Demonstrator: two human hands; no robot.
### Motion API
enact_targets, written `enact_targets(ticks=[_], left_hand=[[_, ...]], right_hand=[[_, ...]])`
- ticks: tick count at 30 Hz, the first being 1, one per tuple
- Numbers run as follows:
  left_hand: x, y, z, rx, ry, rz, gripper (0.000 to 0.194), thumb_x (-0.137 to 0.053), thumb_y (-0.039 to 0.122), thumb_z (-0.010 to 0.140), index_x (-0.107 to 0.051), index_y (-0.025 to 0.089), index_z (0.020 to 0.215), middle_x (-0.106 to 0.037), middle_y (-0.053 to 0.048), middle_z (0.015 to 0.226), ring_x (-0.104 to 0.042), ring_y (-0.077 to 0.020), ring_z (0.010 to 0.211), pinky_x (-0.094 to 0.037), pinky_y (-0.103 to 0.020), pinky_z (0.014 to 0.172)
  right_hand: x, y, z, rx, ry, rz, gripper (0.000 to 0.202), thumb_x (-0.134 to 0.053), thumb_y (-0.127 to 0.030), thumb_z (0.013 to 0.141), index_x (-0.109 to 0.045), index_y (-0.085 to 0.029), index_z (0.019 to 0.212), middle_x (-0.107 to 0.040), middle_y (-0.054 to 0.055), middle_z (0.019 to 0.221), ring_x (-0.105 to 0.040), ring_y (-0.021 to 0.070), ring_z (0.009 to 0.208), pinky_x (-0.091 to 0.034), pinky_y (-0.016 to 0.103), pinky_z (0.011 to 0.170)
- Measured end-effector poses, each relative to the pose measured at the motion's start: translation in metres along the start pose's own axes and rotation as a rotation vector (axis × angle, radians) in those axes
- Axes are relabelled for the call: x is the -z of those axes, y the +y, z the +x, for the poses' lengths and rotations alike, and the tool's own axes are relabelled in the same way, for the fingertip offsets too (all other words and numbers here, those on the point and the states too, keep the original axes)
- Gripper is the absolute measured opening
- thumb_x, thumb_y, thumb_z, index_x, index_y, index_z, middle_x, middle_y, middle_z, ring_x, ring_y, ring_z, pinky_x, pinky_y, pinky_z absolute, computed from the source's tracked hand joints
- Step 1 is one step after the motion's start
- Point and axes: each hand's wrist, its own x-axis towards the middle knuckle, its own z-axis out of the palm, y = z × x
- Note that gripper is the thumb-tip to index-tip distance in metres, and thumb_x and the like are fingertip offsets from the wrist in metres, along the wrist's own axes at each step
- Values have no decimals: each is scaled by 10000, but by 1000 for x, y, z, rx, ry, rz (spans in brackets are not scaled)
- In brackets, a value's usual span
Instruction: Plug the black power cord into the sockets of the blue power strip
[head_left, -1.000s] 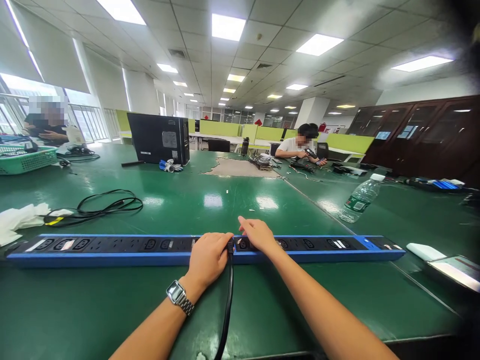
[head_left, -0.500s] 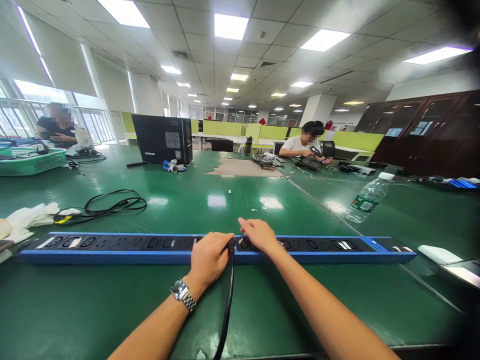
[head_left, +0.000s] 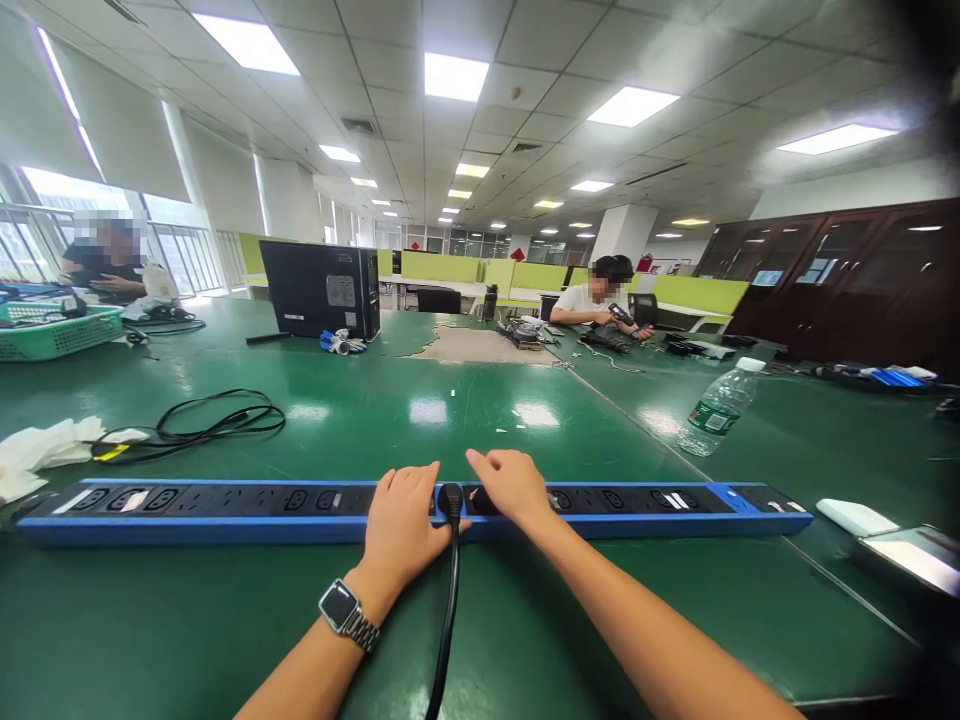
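Note:
A long blue-edged power strip (head_left: 247,535) with black sockets lies across the table before me. A black plug (head_left: 450,500) stands in its middle, its cable (head_left: 448,610) running down towards me. My left hand (head_left: 405,515), with a watch at the wrist, rests on the strip just left of the plug. It is open, its thumb apart and passing by the cable below the plug. My right hand (head_left: 511,487) lies over the strip to the right of the plug, thumb spread out, some fingertips hidden. It looks open.
A coiled black cable (head_left: 217,425) and white tissue (head_left: 49,455) lie at left. A water bottle (head_left: 720,410) and a phone-like device (head_left: 911,558) are at right. Farther back are a black computer case (head_left: 311,290), a green basket (head_left: 67,335) and two people seated.
My left hand has come off the plug and spread, its thumb moving below it. The plug stands uncovered. My right hand stays on the strip. The view has tilted slightly.

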Motion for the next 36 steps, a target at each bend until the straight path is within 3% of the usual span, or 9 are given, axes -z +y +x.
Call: enact_targets(ticks=[4, 7, 9, 11, 14, 22, 29, 36], left_hand=[[2, 5, 0, 35, -80, 90, 462, -728, 354, 724, -644, 196, 1151, -705, -119, 1140, -607, -332, 1092, -365, -557, 1045], [1, 6, -1, 69, -106, 115, 407, -654, 252, 754, -646, 187, 1156, -699, -112, 1162, -604, -317, 1094, -379, -522, 1032], [2, 6, -1, 70, -133, 137, 425, -624, 223, 763, -634, 182, 1186, -688, -114, 1185, -594, -316, 1112, -375, -517, 1035], [2, 5, -1, 48, -164, 161, 453, -595, 187, 775, -612, 176, 1228, -673, -118, 1212, -583, -312, 1131, -374, -516, 1035], [3, 4, -1, -2, -206, 199, 506, -558, 125, 779, -573, 158, 1284, -649, -124, 1247, -568, -304, 1151, -375, -509, 1033], [-1, 2, -2, -28, -208, 264, 564, -604, 182, 770, -530, 167, 1329, -645, -121, 1214, -566, -296, 1119, -372, -488, 1023], [-4, 2, -2, -35, -188, 286, 586, -677, 224, 756, -530, 164, 1320, -648, -128, 1182, -570, -302, 1096, -372, -489, 1011], [-2, 2, -2, -44, -185, 280, 587, -697, 220, 754, -532, 180, 1316, -654, -119, 1170, -577, -294, 1095, -380, -479, 1006]], right_hand=[[5, -24, -18, -52, -412, 188, 639, -507, -650, 835, -519, -196, 386, -550, 44, 399, -442, 112, 369, -283, 243, 412], [9, -32, -32, -261, -675, 438, 608, -552, -673, 800, -589, -172, 456, -586, 56, 412, -414, 92, 288, -205, 210, 313], [7, -32, -41, -392, -752, 601, 562, -548, -646, 820, -638, -153, 565, -641, 67, 486, -495, 100, 323, -224, 180, 301], [1, -32, -50, -453, -704, 777, 493, -532, -574, 862, -656, -142, 660, -680, 65, 566, -554, 98, 381, -315, 161, 332], [-18, -32, -61, -473, -501, 942, 442, -525, -510, 879, -638, -131, 680, -669, 55, 555, -571, 90, 409, -356, 151, 372], [-65, -26, -69, -290, -101, 1144, 579, -609, -753, 651, -506, -198, 522, -435, -37, 357, -354, 78, 322, -250, 218, 344], [-70, -13, -69, -151, -117, 1109, 616, -573, -805, 657, -501, -205, 540, -399, -51, 390, -307, 77, 368, -204, 238, 366], [-68, -22, -71, -284, -133, 1217, 596, -641, -779, 593, -482, -208, 534, -367, -69, 360, -276, 61, 338, -188, 217, 352]])
